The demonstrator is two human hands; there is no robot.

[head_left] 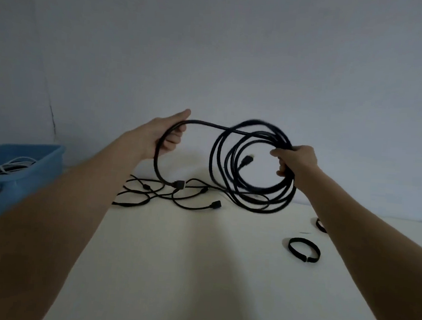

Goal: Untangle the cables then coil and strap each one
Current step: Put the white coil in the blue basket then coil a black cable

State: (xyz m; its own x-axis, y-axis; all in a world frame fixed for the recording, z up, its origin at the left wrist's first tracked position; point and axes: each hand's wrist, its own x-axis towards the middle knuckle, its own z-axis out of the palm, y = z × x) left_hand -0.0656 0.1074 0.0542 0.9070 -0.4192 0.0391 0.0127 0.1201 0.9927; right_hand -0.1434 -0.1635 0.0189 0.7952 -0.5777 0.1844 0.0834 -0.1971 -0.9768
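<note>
A thick black cable (233, 146) is wound into several loops held upright above the table. My right hand (295, 164) grips the bundle of loops at its right side. My left hand (165, 137) holds the free run of the same cable, which curves down from it to a plug (179, 184) near the table. A thinner black cable (151, 195) lies loose and tangled on the table behind, its plug (216, 204) pointing right. One black strap (304, 250) lies curled on the table at the right, and a second strap (320, 225) is partly hidden by my right forearm.
A blue plastic bin (40, 164) with a white cable (10, 165) inside stands at the left edge of the white table (196, 272). A plain wall rises right behind the table.
</note>
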